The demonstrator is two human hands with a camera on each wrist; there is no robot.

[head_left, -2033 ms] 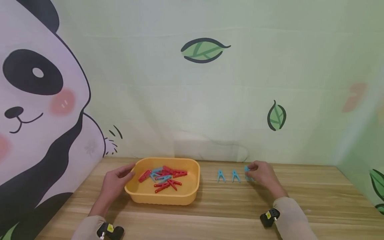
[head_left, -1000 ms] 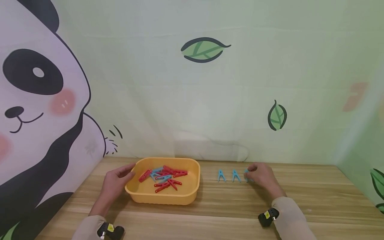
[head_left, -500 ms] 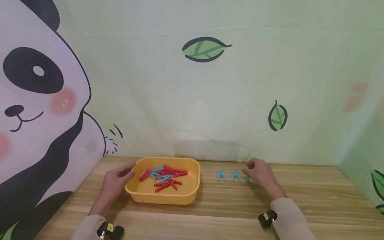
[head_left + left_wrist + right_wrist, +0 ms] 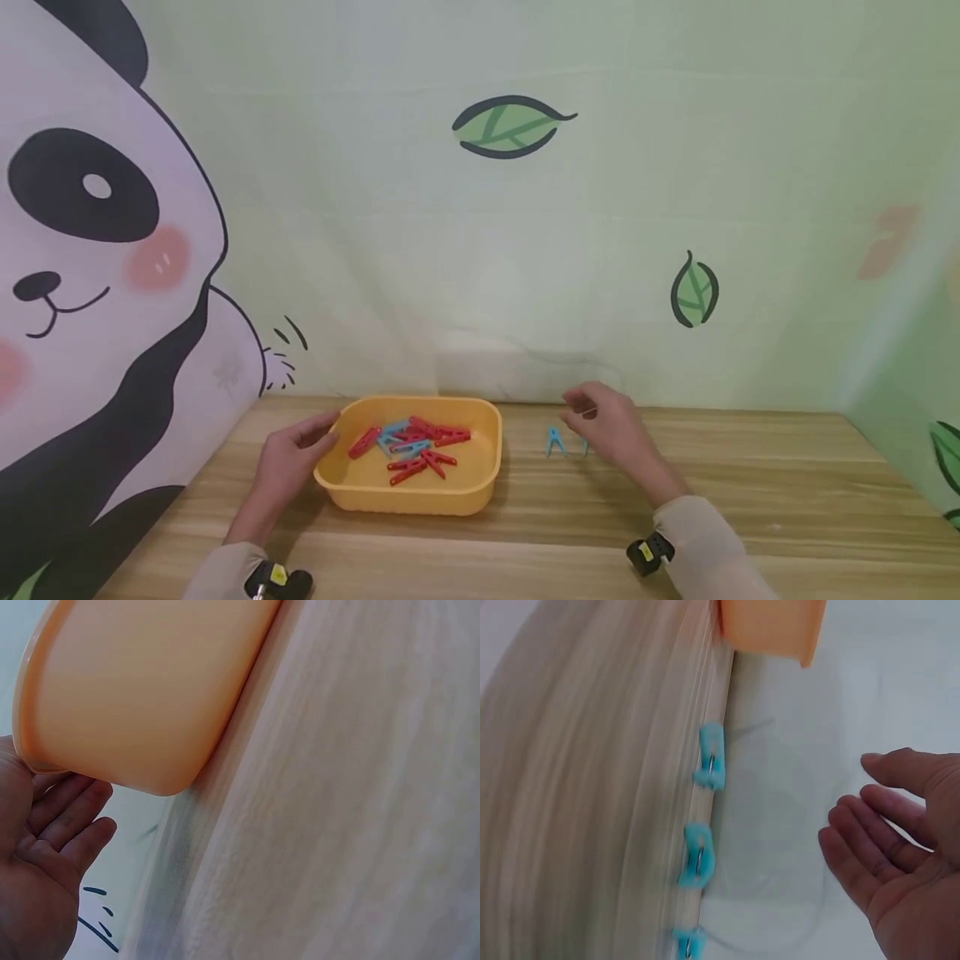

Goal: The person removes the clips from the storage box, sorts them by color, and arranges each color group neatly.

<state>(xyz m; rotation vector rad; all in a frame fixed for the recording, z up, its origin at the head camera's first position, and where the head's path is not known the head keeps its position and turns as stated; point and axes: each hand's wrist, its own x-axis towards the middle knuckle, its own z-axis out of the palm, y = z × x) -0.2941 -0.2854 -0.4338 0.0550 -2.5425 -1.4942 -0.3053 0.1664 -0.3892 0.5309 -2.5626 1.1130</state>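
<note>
A yellow plastic basket point(image 4: 408, 500) stands on the wooden table, holding a jumble of red clothespins point(image 4: 365, 442) and blue clothespins point(image 4: 411, 448). My left hand point(image 4: 291, 454) rests at the basket's left rim, fingers loosely extended along the outside. To the right, my right hand point(image 4: 611, 425) is raised above the table with nothing in it, fingers loosely bent and thumb apart. Three blue clothespins stand in a row in the right wrist view: one nearest the basket point(image 4: 712, 756), a middle clothespin point(image 4: 697, 856) and a far clothespin point(image 4: 688, 943). In the head view, the right hand hides the far one.
The wooden tabletop point(image 4: 525, 533) runs back to a pale green cloth backdrop point(image 4: 600, 250) printed with leaves and a large panda point(image 4: 90, 275). Black cameras are strapped at both wrists, over light sleeves point(image 4: 708, 542).
My right hand has let go of the third blue clothespin, lifted, and moved left over the row toward the basket. My left hand stays at the basket's rim.
</note>
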